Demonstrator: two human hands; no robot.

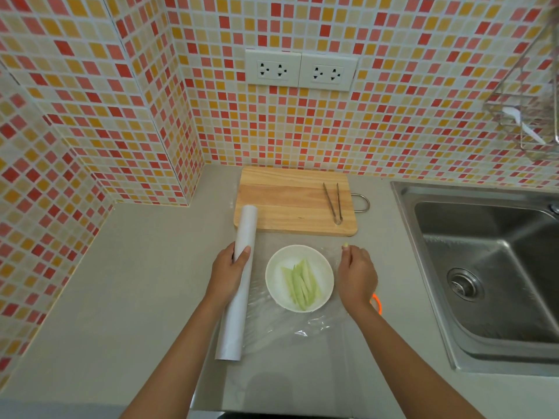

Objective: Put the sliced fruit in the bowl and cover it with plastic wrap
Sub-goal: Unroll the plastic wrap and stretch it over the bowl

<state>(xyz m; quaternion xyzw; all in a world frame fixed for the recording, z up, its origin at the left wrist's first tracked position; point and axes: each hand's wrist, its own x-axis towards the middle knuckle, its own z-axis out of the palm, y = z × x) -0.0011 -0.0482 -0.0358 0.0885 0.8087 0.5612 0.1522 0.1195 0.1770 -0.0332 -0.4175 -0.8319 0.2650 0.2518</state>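
Note:
A white bowl [272, 276] sits on the grey counter and holds several pale green fruit slices [301, 284]. A clear sheet of plastic wrap [302, 331] stretches from the roll across the bowl, wrinkled below it. My left hand [228, 272] grips the long white roll of plastic wrap [239, 297] just left of the bowl. My right hand [357, 275] is right of the bowl, fingers pinched on the far edge of the sheet.
A wooden cutting board [290, 201] lies behind the bowl with metal tongs [332, 202] on it. A steel sink [484, 267] is at the right. An orange object [376, 302] peeks out behind my right wrist. A wire rack [526, 116] hangs on the tiled wall.

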